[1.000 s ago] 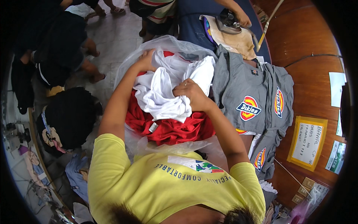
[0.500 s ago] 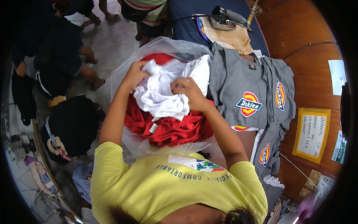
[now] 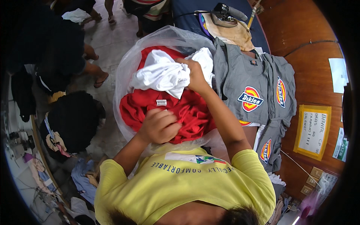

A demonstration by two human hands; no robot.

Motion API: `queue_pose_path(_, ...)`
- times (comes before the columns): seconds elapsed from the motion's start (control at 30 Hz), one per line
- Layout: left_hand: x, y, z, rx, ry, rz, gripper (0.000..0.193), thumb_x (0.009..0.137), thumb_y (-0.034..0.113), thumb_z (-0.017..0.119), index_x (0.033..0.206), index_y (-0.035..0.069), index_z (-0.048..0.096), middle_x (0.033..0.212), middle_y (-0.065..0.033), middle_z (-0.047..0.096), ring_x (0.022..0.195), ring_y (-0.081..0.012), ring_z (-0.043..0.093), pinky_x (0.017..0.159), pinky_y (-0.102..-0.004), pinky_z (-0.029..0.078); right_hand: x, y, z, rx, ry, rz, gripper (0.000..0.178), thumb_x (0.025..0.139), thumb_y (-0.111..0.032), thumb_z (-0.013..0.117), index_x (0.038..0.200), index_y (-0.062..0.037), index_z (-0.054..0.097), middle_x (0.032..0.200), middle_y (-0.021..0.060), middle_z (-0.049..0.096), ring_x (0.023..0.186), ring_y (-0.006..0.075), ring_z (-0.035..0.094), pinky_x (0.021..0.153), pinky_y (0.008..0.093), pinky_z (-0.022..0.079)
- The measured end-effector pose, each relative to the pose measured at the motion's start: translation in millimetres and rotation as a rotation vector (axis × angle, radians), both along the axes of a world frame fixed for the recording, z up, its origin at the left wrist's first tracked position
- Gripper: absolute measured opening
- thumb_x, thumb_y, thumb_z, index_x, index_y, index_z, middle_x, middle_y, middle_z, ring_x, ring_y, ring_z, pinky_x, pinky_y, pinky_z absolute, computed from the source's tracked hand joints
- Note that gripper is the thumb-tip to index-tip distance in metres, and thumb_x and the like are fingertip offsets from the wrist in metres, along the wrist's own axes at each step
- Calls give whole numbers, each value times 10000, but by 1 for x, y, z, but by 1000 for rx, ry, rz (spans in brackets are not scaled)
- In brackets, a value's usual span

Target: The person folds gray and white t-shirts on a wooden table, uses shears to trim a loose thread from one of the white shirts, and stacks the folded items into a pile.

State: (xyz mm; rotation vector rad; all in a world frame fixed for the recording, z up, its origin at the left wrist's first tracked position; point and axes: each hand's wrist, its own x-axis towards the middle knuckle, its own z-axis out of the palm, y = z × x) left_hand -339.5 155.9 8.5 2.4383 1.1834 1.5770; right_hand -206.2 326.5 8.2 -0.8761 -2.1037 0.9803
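Here's the white garment (image 3: pixel 157 77), crumpled into soft, bright folds, bunched up over the far half of the clear plastic bag (image 3: pixel 123 75)! Beneath it, rumpled red cloth (image 3: pixel 137 107) fills that bag, a pale label showing. The right hand (image 3: pixel 195 75), at the bag's right side, has its fingers clamped on the white bundle's edge. And the left hand (image 3: pixel 159 125), over the bag's near side, curls its fingers in a blur above the red; whether they pinch anything, I can't tell. Grey garments (image 3: pixel 243 82) lie just right of the bag.
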Motion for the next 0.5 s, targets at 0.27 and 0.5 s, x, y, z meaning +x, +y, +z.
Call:
queue_pose_path(0.27, 22, 54, -19, -770, 212, -40, 385, 732, 361, 645, 989, 76, 604, 1090, -168, 556, 1041, -341, 504, 945, -520, 316, 5, -11, 72, 140, 75, -158, 355, 645, -262, 714, 894, -15, 658, 742, 187, 632, 697, 332, 632, 616, 340, 482)
queue_pose_path(0.5, 4, 91, -1, -1078, 586, -443, 868, 671, 700, 564, 1201, 15, 520, 1304, -194, 448, 1224, -304, 408, 1035, -350, 293, 22, -37, 93, 215, 11, -122, 311, 685, -139, 690, 948, 17, 635, 807, 135, 667, 750, 187, 658, 687, 277, 485)
